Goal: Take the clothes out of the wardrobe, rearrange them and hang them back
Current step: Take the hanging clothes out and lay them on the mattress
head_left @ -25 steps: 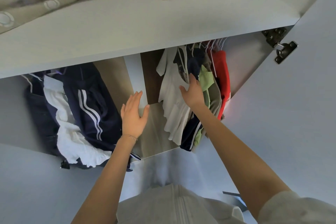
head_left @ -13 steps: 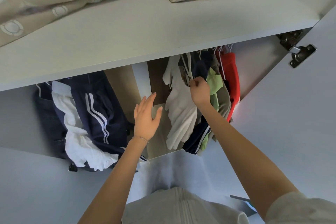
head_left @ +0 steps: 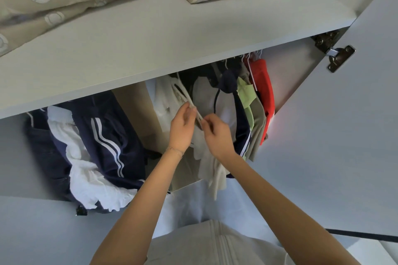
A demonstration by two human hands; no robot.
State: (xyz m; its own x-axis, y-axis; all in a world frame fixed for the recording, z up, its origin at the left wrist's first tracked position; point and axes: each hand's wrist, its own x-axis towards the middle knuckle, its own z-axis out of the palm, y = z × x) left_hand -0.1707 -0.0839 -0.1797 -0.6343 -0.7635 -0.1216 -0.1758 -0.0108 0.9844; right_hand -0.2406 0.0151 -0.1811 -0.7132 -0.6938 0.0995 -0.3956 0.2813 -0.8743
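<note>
Your left hand (head_left: pixel 182 128) and right hand (head_left: pixel 218 135) are close together, both pinching the arm of a pale hanger (head_left: pixel 183 92) whose cream garment (head_left: pixel 212 178) hangs at the left end of the wardrobe's right bay. Just beyond, a navy-and-white top (head_left: pixel 226 112), a green shirt (head_left: pixel 245 97) and a red garment (head_left: pixel 263 90) are packed tightly, so a sideways tug could drag them along. The hook is hidden behind the shelf (head_left: pixel 150 49); pull outward before lifting and it may snag.

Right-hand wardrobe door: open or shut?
Open. The door stands swung out, hinge exposed; hanging clothes show inside, where left hand and right hand pinch a white hanger.
</note>
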